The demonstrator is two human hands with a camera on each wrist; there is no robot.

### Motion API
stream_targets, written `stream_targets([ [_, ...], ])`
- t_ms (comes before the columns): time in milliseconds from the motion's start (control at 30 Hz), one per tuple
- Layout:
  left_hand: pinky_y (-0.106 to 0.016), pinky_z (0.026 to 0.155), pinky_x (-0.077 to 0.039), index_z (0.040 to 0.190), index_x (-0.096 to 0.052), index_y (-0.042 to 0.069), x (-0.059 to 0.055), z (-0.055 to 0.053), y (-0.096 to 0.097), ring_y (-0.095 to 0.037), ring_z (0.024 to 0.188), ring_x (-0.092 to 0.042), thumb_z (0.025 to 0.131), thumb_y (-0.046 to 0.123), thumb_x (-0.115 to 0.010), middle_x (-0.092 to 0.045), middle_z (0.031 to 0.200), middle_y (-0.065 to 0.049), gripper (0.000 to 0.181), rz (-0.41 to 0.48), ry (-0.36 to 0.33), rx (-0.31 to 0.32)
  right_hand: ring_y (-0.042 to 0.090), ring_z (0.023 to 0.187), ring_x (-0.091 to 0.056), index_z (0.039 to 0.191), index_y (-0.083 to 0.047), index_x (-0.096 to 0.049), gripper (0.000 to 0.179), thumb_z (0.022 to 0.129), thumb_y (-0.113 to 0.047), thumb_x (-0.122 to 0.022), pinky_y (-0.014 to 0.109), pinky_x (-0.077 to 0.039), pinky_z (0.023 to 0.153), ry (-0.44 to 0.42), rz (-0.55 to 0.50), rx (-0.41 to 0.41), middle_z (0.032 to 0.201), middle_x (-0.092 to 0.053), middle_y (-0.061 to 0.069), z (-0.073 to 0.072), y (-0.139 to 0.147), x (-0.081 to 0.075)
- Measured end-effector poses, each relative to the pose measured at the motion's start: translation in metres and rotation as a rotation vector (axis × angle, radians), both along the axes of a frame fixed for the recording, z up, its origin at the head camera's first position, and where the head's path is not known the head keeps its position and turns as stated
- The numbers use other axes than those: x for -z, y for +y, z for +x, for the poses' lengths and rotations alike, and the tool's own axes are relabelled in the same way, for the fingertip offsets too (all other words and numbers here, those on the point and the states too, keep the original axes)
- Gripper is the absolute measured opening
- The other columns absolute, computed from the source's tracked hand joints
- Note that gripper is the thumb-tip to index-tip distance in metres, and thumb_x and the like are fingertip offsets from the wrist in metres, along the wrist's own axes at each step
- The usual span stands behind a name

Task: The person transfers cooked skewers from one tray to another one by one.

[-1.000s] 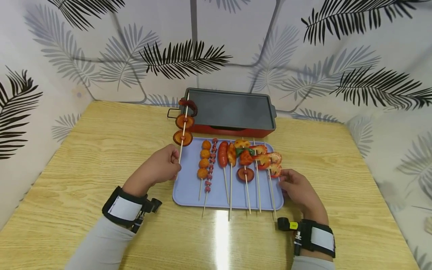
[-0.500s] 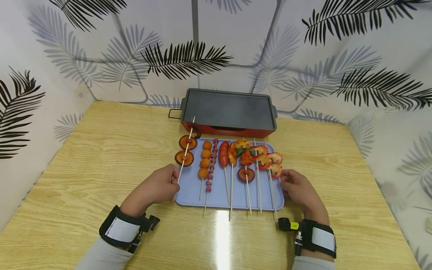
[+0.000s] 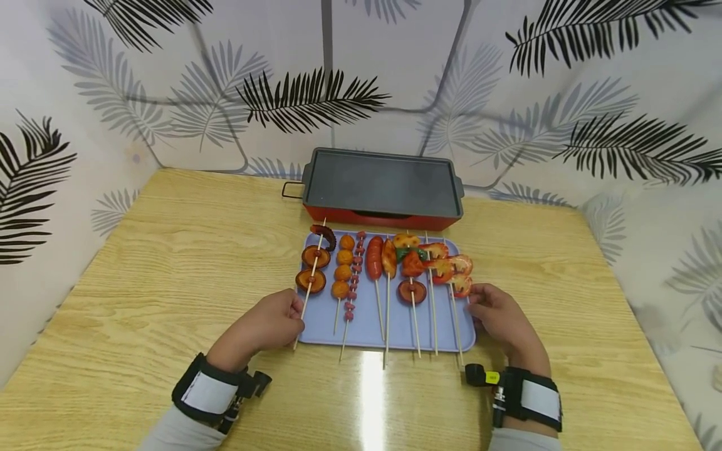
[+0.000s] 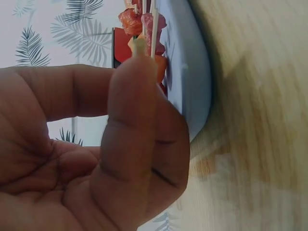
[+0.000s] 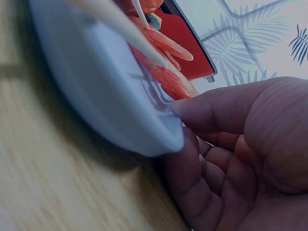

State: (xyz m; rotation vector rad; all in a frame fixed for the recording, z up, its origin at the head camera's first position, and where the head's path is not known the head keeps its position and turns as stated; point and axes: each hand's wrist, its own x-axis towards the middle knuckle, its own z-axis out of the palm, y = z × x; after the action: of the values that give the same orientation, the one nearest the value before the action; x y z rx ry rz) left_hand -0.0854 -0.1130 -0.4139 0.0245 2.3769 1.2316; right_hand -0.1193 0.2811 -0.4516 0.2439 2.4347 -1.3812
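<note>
My left hand (image 3: 274, 321) pinches the lower stick of a mushroom skewer (image 3: 316, 257) between thumb and fingers at the tray's left edge. Two brown mushroom slices and a dark red curled piece are threaded on it, over the left side of the lavender tray (image 3: 366, 335). In the left wrist view, the thumb (image 4: 130, 110) presses along the stick. On the tray's right edge, my right hand (image 3: 499, 316) grips the rim, thumb on top and fingers beneath, as the right wrist view shows. Beside the right thumb lies a shrimp skewer (image 5: 173, 83).
Several other skewers lie side by side on the tray, including orange balls (image 3: 341, 273), small pink pieces (image 3: 352, 282) and a red sausage (image 3: 374, 257). Behind the tray stands a red grill (image 3: 383, 185) with a dark flat top and a wire handle (image 3: 291, 190) at left.
My left hand has moved down toward me, bringing the mushroom skewer from over the grill's left corner down to the tray's left side. The right hand has stayed on the rim.
</note>
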Motion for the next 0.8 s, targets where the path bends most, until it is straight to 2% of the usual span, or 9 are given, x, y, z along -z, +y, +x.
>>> stream_targets([
  [133, -0.028, 0.053, -0.035, 0.098, -0.054, -0.002, 0.0019, 0.0013, 0.0028, -0.018, 0.056, -0.048, 0.083, -0.003, -0.052, -0.056, 0.071, -0.007, 0.016, -0.026, 0.011, 0.0, 0.024, 0.093, -0.052, 0.136, 0.005, -0.047, 0.038, 0.099, -0.004, -0.05, 0.029, -0.049, 0.072, -0.01, 0.002, 0.002, 0.112, -0.052, 0.016, -0.0011, -0.0007, -0.001],
  [367, -0.029, 0.055, -0.037, 0.098, -0.058, -0.001, 0.001, 0.0033, 0.0059, -0.018, 0.057, -0.05, 0.081, 0.001, -0.057, -0.057, 0.064, -0.004, 0.018, -0.099, 0.06, 0.017, 0.023, 0.092, -0.052, 0.137, 0.006, -0.046, 0.04, 0.099, -0.004, -0.051, 0.029, -0.05, 0.071, -0.017, -0.017, 0.01, 0.113, -0.052, 0.016, -0.0004, -0.0025, -0.0033],
  [633, -0.03, 0.054, -0.043, 0.101, -0.06, 0.0, 0.002, 0.0017, 0.005, -0.018, 0.058, -0.055, 0.084, 0.01, -0.07, -0.06, 0.069, -0.006, 0.022, -0.101, 0.029, -0.027, 0.023, 0.093, -0.054, 0.139, 0.005, -0.045, 0.042, 0.099, -0.004, -0.05, 0.03, -0.051, 0.072, -0.025, -0.017, 0.011, 0.114, -0.053, 0.016, -0.0011, -0.0018, -0.0024],
  [800, -0.031, 0.054, -0.041, 0.103, -0.059, 0.001, 0.0036, -0.003, 0.0062, -0.02, 0.061, -0.054, 0.085, 0.022, -0.076, -0.058, 0.073, -0.007, 0.033, -0.14, 0.065, -0.074, 0.023, 0.093, -0.054, 0.139, 0.005, -0.045, 0.041, 0.099, -0.004, -0.05, 0.029, -0.051, 0.072, -0.014, -0.015, 0.003, 0.114, -0.053, 0.016, -0.0015, 0.0004, -0.0004],
])
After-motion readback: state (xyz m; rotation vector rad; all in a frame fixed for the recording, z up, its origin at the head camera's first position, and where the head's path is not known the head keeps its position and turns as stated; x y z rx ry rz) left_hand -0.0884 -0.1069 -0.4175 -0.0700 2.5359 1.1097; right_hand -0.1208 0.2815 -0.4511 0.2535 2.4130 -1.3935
